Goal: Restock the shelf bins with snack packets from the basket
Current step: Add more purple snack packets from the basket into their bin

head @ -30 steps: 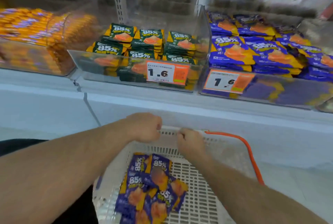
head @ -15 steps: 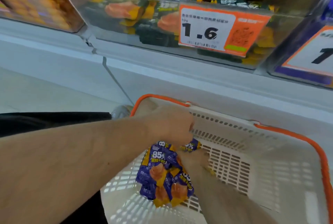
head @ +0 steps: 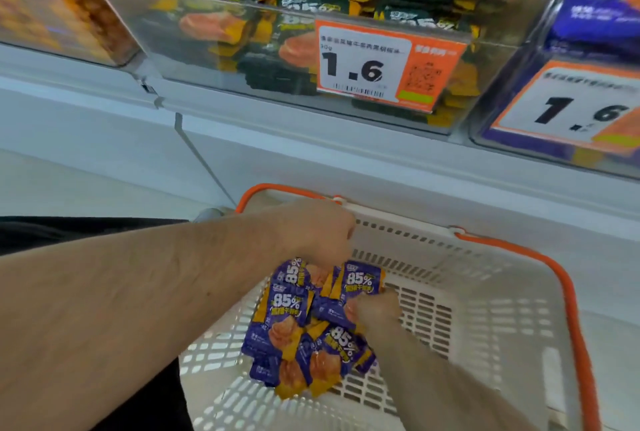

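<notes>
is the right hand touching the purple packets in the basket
Touching. The head view shows the right hand pressed into the purple packets, fingers overlapping them.

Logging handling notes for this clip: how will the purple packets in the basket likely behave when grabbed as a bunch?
The purple packets look like thin, glossy pouches, so probably light, floppy and slippery. They lie loosely overlapped in the basket, so some may slide out of a bunch. Both the left hand and right hand are on them.

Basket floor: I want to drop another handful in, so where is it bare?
The basket is bare on its right half, between the right hand and the orange handle. The left side is crowded: purple packets piled under both hands, left hand above.
</notes>
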A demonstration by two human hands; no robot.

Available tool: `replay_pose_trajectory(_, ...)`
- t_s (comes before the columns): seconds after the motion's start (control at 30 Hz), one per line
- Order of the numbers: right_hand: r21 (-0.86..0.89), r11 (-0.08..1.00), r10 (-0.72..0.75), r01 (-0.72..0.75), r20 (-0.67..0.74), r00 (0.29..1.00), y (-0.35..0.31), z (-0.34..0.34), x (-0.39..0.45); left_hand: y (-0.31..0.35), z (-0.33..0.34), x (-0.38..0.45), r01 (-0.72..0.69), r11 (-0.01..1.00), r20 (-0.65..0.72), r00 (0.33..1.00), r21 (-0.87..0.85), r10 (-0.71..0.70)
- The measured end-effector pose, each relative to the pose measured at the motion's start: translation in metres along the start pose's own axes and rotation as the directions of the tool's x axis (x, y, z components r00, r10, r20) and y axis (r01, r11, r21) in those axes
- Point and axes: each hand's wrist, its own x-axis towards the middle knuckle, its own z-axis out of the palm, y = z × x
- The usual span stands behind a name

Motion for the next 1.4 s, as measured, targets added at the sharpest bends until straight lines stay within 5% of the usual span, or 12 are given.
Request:
replay_pose_trajectory(0.33,0.031,0.976,-0.215,0.214,0.014,0.977,-0.059,-0.064,-0.082,0.018,-0.025,-0.022,-0.014,0.992,-0.105,0.994,-0.122,0.001)
replay_pose_trajectory(0.43,0.028,0.926,-0.377,0.377,0.005,0.926,-0.081,-0.073,-0.109,0.015,-0.033,-0.035,0.023,0.982,-0.124,0.991,-0.188,-0.046)
replay_pose_trajectory(0.63,0.036,0.794,-0.6,0.606,-0.109,0.793,-0.117,-0.105,-0.171,0.032,-0.05,-0.071,-0.176,0.767,-0.349,0.935,-0.617,-0.066)
replay_pose_trajectory(0.7,-0.059,0.709,-0.7,0.703,-0.184,0.69,-0.12,-0.114,-0.18,0.04,-0.054,-0.08,-0.251,0.643,-0.389,0.918,-0.723,-0.079)
replay_pose_trajectory(0.87,-0.533,0.184,-0.978,0.826,-0.18,0.102,-0.125,-0.149,-0.222,0.07,-0.087,-0.102,-0.471,0.577,-0.631,0.769,-0.667,-0.102)
replay_pose_trajectory(0.93,-0.599,0.079,-0.988,0.797,-0.151,-0.015,-0.128,-0.16,-0.237,0.085,-0.106,-0.106,-0.532,0.598,-0.716,0.691,-0.599,-0.102)
replay_pose_trajectory(1.2,-0.626,0.158,-0.944,0.764,-0.322,-0.068,-0.155,-0.213,-0.253,0.135,-0.161,-0.08,-0.591,0.637,-0.832,0.533,-0.495,-0.152)
replay_pose_trajectory(1.33,-0.673,0.253,-0.871,0.695,-0.472,-0.14,-0.182,-0.251,-0.259,0.145,-0.183,-0.065,-0.45,0.85,-0.912,0.403,-0.275,-0.081)
replay_pose_trajectory(1.4,-0.694,0.361,-0.842,0.623,-0.529,-0.101,-0.203,-0.272,-0.257,0.146,-0.195,-0.05,-0.285,0.952,-0.913,0.408,-0.111,0.016)
